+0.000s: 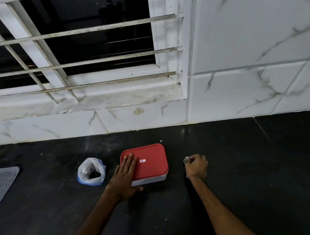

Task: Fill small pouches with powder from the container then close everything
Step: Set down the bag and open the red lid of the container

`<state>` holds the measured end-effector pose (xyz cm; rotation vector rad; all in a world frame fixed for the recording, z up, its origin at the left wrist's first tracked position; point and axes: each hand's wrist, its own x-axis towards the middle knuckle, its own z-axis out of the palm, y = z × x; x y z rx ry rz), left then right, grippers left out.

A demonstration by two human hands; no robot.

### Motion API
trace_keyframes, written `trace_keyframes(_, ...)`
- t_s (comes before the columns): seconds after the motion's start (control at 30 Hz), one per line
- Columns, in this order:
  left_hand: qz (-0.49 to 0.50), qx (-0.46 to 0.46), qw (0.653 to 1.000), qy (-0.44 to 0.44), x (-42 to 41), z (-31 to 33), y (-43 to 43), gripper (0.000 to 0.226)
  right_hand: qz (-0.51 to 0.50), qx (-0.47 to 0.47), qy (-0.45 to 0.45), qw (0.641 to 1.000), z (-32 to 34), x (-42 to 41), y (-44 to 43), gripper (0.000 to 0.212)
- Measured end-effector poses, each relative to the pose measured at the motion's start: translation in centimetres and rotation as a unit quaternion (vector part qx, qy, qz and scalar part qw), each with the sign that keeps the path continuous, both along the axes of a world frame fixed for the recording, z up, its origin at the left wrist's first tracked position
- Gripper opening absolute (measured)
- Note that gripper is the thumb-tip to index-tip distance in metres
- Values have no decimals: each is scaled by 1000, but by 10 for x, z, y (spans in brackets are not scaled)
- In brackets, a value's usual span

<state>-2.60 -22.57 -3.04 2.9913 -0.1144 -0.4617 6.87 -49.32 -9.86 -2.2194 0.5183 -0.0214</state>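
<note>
Lower centre of the frame: the red-lidded container (150,165) sits on the black bench (245,166) with its lid on, its longer side seemingly running left to right across the picture. My left grip (125,176) lies flat on the lid's left part, fingers straight and pointing toward the wall, thumb down by the near wall of the box. It presses and clasps nothing. My right grip (197,166) rests on the bench off the container's right side, apart from it, fingers curled round a small pale item (186,160). Too little of the item shows for me to name it.

The left grip is therefore the one already on the box, and the busy right grip stands clear of it. Any move on the lid falls to the left, I judge, or else the right must set its item down first. From this view I cannot tell whether the lid is snapped fully home.

Just left of the container, near my left wrist, a small plastic pouch (91,172) stands with its mouth gaping and something dark inside. By my reading it is not yet closed. Beyond lie a ribbed mat (1,183) at the left edge, the marbled wall tiles (257,73) and a barred window (72,49) at upper left.
</note>
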Motion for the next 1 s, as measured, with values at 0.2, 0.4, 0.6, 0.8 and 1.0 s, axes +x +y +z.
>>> trace_keyframes(0.2,2,-103,994,-27,2,-6,7,122,21,-55,-120,991,12,0,2,27)
trace_keyframes(0.4,43,-260,962,-69,14,-5,29,149,326,-82,-295,894,50,-12,62,33)
trace_keyframes(0.6,94,-381,917,-73,15,-26,42,157,481,-246,-105,835,51,-50,129,84)
trace_keyframes(0.8,2,-370,923,-101,18,-26,53,134,462,-312,-60,828,51,-60,151,102)
trace_keyframes(1.0,26,-415,907,-75,17,-33,65,128,442,-339,-79,827,46,-61,158,103)
